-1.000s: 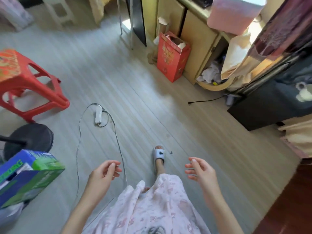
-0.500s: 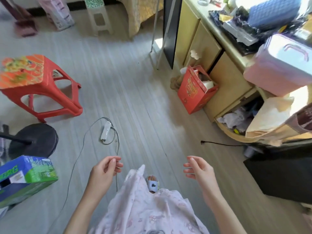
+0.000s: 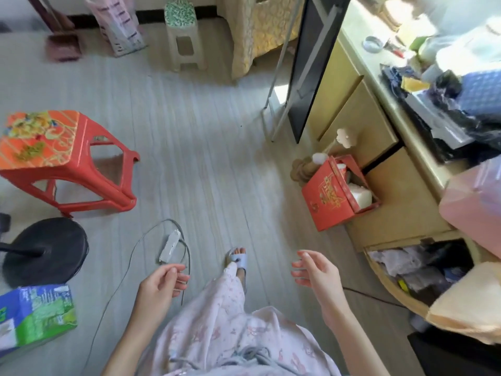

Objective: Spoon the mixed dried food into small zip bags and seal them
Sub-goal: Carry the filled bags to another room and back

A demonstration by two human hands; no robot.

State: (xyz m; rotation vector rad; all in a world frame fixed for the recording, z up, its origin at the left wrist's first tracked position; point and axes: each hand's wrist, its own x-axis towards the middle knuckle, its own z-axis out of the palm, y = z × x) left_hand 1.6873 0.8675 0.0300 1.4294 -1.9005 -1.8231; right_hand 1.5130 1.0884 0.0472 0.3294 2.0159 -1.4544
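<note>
No dried food, spoon or zip bags show in the head view. My left hand (image 3: 160,284) hangs low at the left of my pink patterned clothing, fingers loosely curled and apart, holding nothing. My right hand (image 3: 315,272) is raised at the right with fingers spread, also empty. One foot in a pale blue slipper (image 3: 238,260) stands on the grey floor between the two hands.
A red plastic stool (image 3: 67,161) stands at the left, a black round fan base (image 3: 46,249) and a blue-green carton (image 3: 35,313) below it. A white power strip (image 3: 170,245) with cable lies ahead. A red box (image 3: 333,196) leans by the cluttered yellow cabinet (image 3: 379,147) at right.
The view has tilted upward and shifted forward, showing more of the cabinet top and far stools. My foot has stepped ahead. Both hands stay empty in front of me.
</note>
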